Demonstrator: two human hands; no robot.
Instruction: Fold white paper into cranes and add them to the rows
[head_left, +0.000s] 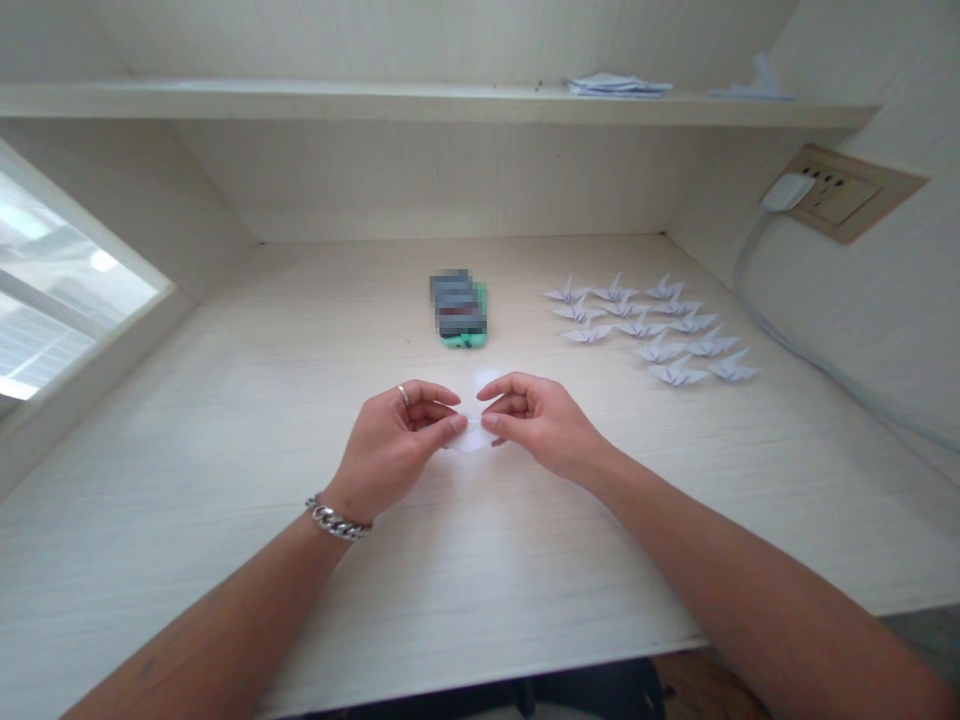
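A small folded piece of white paper (470,439) is held just above the middle of the desk, pinched from both sides. My left hand (401,430) grips its left edge between thumb and fingers, and a ring and a chain bracelet show on that hand and wrist. On the right edge, my right hand (536,420) pinches the same paper with thumb and fingers. The fingers cover both ends of the paper, so its full folded shape is hidden. To the right stand several white paper cranes (637,326) in loose rows.
A phone in a green case (465,341), its screen blurred, lies beyond my hands. A white cable (810,360) runs from a plug (789,191) in the wall socket (855,195) down the right side. Paper sheets (616,86) rest on the shelf (337,102) above. A window (67,280) is at left.
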